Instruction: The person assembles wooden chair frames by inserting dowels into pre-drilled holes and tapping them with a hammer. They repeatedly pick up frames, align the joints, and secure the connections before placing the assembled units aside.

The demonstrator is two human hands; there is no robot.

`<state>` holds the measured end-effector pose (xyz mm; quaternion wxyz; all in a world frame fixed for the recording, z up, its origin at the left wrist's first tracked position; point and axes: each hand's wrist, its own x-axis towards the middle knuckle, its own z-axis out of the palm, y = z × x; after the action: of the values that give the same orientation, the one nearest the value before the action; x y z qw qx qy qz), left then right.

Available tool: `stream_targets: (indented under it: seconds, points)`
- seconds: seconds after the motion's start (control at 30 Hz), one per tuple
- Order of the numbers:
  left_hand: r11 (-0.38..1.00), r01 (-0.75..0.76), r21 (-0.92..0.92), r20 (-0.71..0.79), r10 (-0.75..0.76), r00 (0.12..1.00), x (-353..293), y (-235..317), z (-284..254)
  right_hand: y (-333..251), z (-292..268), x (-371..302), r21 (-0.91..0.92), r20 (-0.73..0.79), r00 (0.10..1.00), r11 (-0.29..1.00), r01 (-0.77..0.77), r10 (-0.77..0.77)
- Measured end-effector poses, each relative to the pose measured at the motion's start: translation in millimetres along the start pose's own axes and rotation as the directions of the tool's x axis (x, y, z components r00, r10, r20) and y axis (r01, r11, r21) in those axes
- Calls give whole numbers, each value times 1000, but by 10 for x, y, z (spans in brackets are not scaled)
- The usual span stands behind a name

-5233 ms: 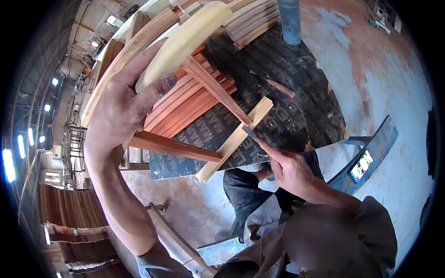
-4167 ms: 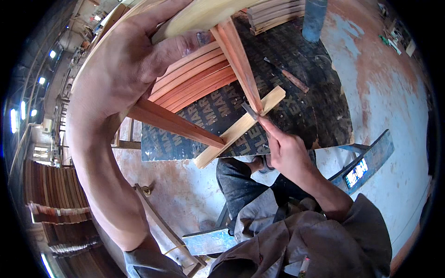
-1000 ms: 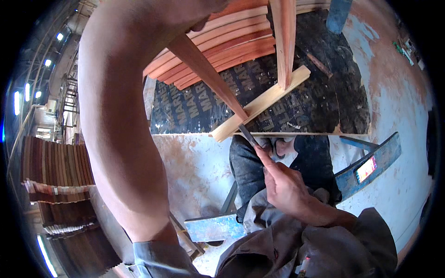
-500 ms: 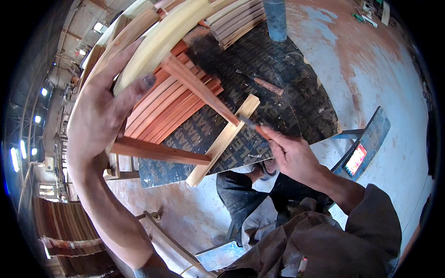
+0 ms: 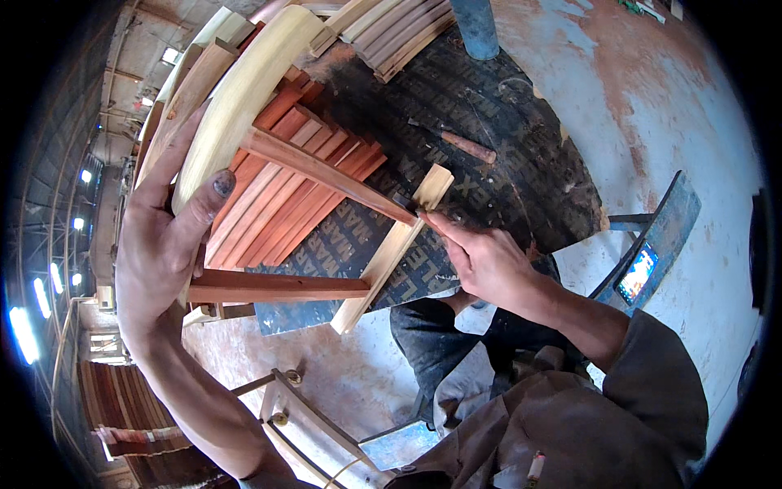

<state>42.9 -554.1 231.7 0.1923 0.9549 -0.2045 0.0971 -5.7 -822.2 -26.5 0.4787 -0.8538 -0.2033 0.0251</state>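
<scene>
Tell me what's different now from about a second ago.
The right hand has moved its dark flat metal blade along the pale straight wooden strip, from the nearer reddish wooden bar to the farther one. Nothing was visibly let go. The left hand still grips the pale curved wooden piece.

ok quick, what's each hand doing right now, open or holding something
Left hand: closed on the curved pale piece.
Right hand: closed on a slim tool, mostly hidden by the hand, index finger extended.
</scene>
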Motion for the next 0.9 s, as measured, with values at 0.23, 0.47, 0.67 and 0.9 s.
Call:
stream_targets:
  seconds: [0.23,0.47,0.67,0.9]
  points:
    - [999,-52,-17,-1,52,999,66,-23,66,31,-33,-9,-21,-92,995,999,48,-50]
    - [1000,-9,-5,13,9,1000,13,-20,-3,-115,-126,-681,44,-78,994,996,84,-80]
    - [997,72,-23,22,-72,997,-58,78,-30,-199,76,-461,98,-27,993,988,117,-115]
    - [994,70,-85,103,-61,993,-18,26,-17,-211,331,-120,68,-59,998,998,-2,6]
